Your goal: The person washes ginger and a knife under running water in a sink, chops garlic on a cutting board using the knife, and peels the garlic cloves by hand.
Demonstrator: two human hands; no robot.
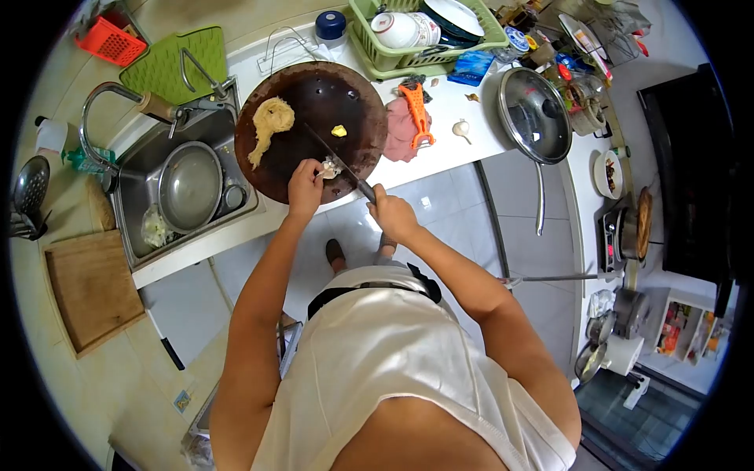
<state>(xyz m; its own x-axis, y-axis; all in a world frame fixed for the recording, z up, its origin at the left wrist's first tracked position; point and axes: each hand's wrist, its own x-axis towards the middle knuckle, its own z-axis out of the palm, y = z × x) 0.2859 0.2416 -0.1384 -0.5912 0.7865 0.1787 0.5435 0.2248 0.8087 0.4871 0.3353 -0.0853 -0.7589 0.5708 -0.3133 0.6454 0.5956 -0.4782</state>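
My right hand (pixel 390 215) is closed round the handle of a kitchen knife (pixel 323 146), whose blade slants across a round dark wooden chopping board (pixel 314 82). At the board's near edge, the fingers of my left hand (pixel 305 190) are bent in against a small whitish piece of what looks like garlic (pixel 331 168), beside the blade. Further up the board lies a small yellow lump (pixel 338 131), its kind unclear. A tan, fibrous loofah-like scrubber (pixel 273 122) rests on the left side.
Left is a sink (pixel 129 184) holding a metal pan (pixel 191 187). Right of the board are an orange peeler (pixel 416 114) on a pink cloth (pixel 398 129), a garlic bulb (pixel 462 129) and a lidded frying pan (pixel 536 118), its handle jutting past the counter edge. A green dish rack (pixel 385 59) stands behind.
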